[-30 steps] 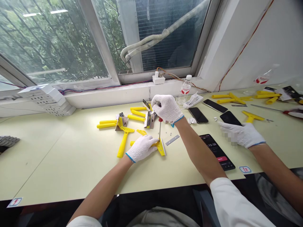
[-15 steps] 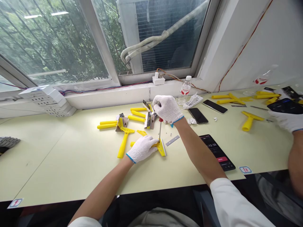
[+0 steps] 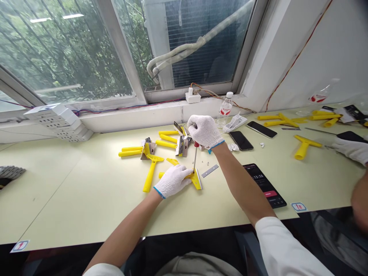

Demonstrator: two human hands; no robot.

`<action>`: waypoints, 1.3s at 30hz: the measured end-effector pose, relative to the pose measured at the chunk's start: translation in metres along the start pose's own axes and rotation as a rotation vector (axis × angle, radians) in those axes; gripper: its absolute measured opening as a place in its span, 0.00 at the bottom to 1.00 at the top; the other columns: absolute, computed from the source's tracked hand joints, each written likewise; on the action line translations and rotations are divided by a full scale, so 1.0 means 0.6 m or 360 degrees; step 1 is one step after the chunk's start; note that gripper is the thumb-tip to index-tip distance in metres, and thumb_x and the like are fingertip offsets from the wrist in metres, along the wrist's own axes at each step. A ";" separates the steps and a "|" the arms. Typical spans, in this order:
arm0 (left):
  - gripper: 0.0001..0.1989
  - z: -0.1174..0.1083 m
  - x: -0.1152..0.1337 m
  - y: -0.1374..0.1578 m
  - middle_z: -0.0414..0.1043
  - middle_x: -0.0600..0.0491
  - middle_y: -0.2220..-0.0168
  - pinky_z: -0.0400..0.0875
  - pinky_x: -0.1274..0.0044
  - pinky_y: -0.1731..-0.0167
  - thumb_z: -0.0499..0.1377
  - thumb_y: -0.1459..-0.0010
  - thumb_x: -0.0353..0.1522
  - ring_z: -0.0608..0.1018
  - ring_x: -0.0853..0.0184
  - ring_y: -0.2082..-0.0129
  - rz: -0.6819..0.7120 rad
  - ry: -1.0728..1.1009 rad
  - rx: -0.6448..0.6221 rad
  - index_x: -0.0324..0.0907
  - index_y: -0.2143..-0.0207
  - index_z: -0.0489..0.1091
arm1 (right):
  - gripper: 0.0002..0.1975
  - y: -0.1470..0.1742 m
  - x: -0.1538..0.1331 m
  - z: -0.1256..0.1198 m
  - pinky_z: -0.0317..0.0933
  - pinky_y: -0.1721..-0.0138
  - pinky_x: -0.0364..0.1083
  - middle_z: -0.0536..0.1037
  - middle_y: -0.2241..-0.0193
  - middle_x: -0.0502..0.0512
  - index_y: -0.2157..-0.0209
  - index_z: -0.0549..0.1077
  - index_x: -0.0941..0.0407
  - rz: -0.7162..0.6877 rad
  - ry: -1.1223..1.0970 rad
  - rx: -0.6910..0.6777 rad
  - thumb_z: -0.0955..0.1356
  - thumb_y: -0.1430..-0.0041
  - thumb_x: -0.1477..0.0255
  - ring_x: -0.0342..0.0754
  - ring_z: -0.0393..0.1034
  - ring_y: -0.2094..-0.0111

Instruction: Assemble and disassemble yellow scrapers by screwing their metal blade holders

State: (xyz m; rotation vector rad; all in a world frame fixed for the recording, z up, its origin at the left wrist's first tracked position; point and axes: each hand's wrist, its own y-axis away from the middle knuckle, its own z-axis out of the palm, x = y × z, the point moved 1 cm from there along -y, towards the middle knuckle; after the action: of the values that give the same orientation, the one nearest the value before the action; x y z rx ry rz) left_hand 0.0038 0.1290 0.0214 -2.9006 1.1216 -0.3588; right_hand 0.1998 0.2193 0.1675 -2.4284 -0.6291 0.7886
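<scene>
My left hand [image 3: 174, 179], in a white knit glove, is closed on a yellow scraper [image 3: 197, 182] and holds it down on the table. A bright blade edge runs along the scraper's head. My gloved right hand [image 3: 204, 131] grips a screwdriver [image 3: 195, 158] from above, its red handle mostly hidden in the fist. The shaft stands nearly upright, with its tip at the scraper's head. A loose flat blade [image 3: 210, 171] lies just right of the scraper, and several small screws [image 3: 207, 163] are scattered behind it.
More yellow scrapers [image 3: 150, 175] and packaged ones [image 3: 180, 145] lie left and behind. A phone with a timer [image 3: 266, 188], two other phones [image 3: 241, 140] and a bottle [image 3: 225, 109] stand right. At far right, a co-worker's gloved hand [image 3: 352, 149] holds a tool.
My right hand has shifted very slightly to the right on the screwdriver. The left hand and scraper stay put. The co-worker's hand at far right has moved lower, and the tool's shaft now shows.
</scene>
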 end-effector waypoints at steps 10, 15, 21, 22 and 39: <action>0.16 -0.010 0.003 0.001 0.76 0.47 0.56 0.71 0.69 0.58 0.59 0.26 0.41 0.79 0.56 0.57 0.0011 -0.0012 -0.0029 0.50 0.40 0.75 | 0.17 -0.003 0.010 0.012 0.75 0.51 0.48 0.80 0.60 0.55 0.57 0.78 0.60 0.0042 0.0101 0.0012 0.70 0.27 0.59 0.44 0.77 0.58; 0.16 -0.009 -0.001 0.001 0.76 0.49 0.56 0.71 0.69 0.58 0.59 0.26 0.40 0.79 0.56 0.57 0.0030 -0.0019 -0.0029 0.50 0.40 0.74 | 0.16 -0.007 0.005 0.004 0.71 0.54 0.44 0.83 0.66 0.57 0.65 0.80 0.60 0.0051 0.0095 0.0054 0.66 0.27 0.66 0.44 0.78 0.61; 0.15 -0.010 -0.004 0.002 0.76 0.49 0.56 0.70 0.70 0.59 0.59 0.26 0.40 0.78 0.57 0.57 0.0036 -0.0033 -0.0056 0.51 0.40 0.74 | 0.20 -0.007 -0.004 -0.009 0.67 0.58 0.42 0.83 0.68 0.59 0.68 0.81 0.62 0.0051 0.0089 0.0007 0.60 0.28 0.71 0.42 0.78 0.61; 0.15 -0.010 -0.004 0.002 0.76 0.49 0.56 0.70 0.70 0.59 0.59 0.26 0.40 0.78 0.57 0.57 0.0035 -0.0034 -0.0059 0.51 0.40 0.74 | 0.18 -0.005 -0.006 -0.010 0.68 0.57 0.42 0.83 0.66 0.59 0.65 0.81 0.63 0.0051 0.0093 -0.0010 0.62 0.27 0.70 0.42 0.78 0.61; 0.17 -0.007 -0.005 0.002 0.76 0.48 0.56 0.72 0.70 0.57 0.60 0.26 0.40 0.79 0.56 0.56 0.0014 -0.0041 -0.0066 0.51 0.39 0.74 | 0.17 0.002 -0.015 -0.018 0.75 0.51 0.49 0.80 0.58 0.55 0.54 0.78 0.61 0.0121 0.0177 -0.0172 0.70 0.26 0.60 0.45 0.77 0.57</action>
State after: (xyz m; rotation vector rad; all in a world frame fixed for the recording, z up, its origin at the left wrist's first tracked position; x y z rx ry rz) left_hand 0.0001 0.1305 0.0245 -2.9260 1.1514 -0.3009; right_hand 0.2006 0.2102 0.1779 -2.5873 -0.5528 0.6594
